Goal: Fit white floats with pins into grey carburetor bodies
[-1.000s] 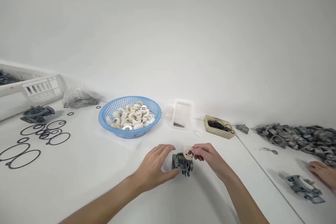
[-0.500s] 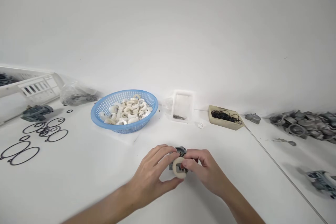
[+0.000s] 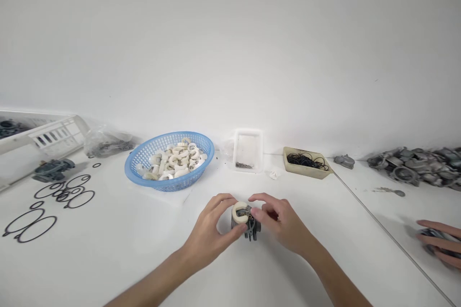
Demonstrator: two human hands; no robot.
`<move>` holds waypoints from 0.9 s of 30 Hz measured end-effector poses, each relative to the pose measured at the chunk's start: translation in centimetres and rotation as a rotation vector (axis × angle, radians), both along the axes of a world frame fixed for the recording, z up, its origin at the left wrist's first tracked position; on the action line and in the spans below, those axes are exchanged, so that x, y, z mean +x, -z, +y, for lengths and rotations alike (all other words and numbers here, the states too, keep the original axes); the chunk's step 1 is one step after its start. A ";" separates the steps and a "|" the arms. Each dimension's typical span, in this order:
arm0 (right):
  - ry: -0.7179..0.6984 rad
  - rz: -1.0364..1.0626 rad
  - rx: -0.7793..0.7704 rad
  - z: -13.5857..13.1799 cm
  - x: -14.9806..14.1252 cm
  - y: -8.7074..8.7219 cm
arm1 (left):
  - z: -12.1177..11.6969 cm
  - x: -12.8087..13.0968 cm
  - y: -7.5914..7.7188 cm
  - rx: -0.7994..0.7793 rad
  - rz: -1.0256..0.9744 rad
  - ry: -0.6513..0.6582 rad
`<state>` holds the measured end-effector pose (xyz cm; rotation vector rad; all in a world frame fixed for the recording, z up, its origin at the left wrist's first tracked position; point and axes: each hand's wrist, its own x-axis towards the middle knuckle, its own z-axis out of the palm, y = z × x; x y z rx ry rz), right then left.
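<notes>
A small grey metal carburetor point(image 3: 254, 230) sits low in front of me, with a cream C-shaped float point(image 3: 236, 213) on its top. My left hand point(image 3: 211, 228) is closed around its left side, thumb at the front and fingertips behind the float. On the other side is my right hand point(image 3: 283, 223), its thumb tip at the carburetor's upper right beside the float. Its index finger stretches out above, apart from the thumb, and the other fingers are curled. Whether a small part lies under that thumb is hidden.
A blue basket point(image 3: 135, 172) of floats, a white tray point(image 3: 260, 153) with small metal pins and a beige tray point(image 3: 306, 171) of black rings stand along the wall. Black rubber rings point(image 3: 41, 228) lie left. Grey castings point(image 3: 414, 165) pile up right, near another person's hand point(image 3: 442, 244).
The float has gone from tilted up facing me to lying on the carburetor's top. My right thumb and index finger have spread apart. Another person's hand has come in over the part at right.
</notes>
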<state>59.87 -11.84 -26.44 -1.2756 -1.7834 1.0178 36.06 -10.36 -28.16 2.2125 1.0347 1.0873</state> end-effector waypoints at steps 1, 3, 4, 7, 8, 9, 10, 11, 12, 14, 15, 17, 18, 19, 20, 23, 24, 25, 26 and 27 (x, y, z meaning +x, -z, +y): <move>-0.060 -0.016 -0.027 -0.1 0.0 -0.1 | 0.0 0.2 0.0 -0.013 -0.004 0.009; -0.140 -0.048 -0.085 -0.2 0.0 -0.4 | 0.1 0.5 0.1 -0.031 -0.001 0.020; -0.153 -0.062 -0.104 -0.2 0.0 -0.4 | 0.1 0.6 0.2 -0.040 0.005 0.022; -0.138 -0.085 -0.113 0.0 0.1 -0.4 | 0.2 0.7 0.5 -0.066 0.016 0.022; -0.132 -0.086 -0.109 0.1 0.2 -0.3 | 0.2 0.8 0.5 -0.076 0.015 0.025; -0.127 -0.083 -0.109 0.2 0.2 -0.2 | 0.2 0.8 0.4 -0.085 0.012 0.029; -0.123 -0.079 -0.110 0.3 0.2 -0.1 | 0.2 0.8 0.4 -0.094 0.008 0.036; -0.120 -0.076 -0.109 0.4 0.2 0.0 | 0.2 0.8 0.3 -0.101 0.003 0.044; -0.118 -0.074 -0.107 0.5 0.2 0.1 | 0.2 0.7 0.1 -0.106 -0.002 0.050; -0.118 -0.077 -0.096 0.6 0.2 0.2 | 0.1 0.6 -0.1 -0.110 -0.008 0.052; -0.118 -0.077 -0.093 0.6 0.1 0.3 | 0.2 0.6 -0.1 -0.110 -0.009 0.050; -0.119 -0.069 -0.099 0.7 0.1 0.4 | 0.2 0.4 -0.1 -0.101 -0.015 0.043; -0.120 -0.059 -0.107 0.7 0.1 0.4 | 0.3 0.3 -0.1 -0.093 -0.019 0.042; -0.122 -0.047 -0.115 0.8 0.1 0.5 | 0.4 0.2 0.0 -0.085 -0.023 0.042; -0.125 -0.033 -0.124 0.9 0.2 0.5 | 0.4 0.2 0.0 -0.078 -0.027 0.044; -0.134 -0.001 -0.144 1.0 0.3 0.6 | 0.4 0.1 0.2 -0.075 -0.027 0.051; -0.133 0.003 -0.146 1.0 0.4 0.6 | 0.4 0.1 0.2 -0.077 -0.027 0.052; -0.131 0.006 -0.145 1.0 0.4 0.6 | 0.4 0.1 0.2 -0.080 -0.025 0.054; -0.129 0.005 -0.141 1.0 0.4 0.6 | 0.4 0.1 0.1 -0.083 -0.021 0.057; -0.127 0.002 -0.134 1.0 0.3 0.5 | 0.3 0.1 0.1 -0.085 -0.017 0.060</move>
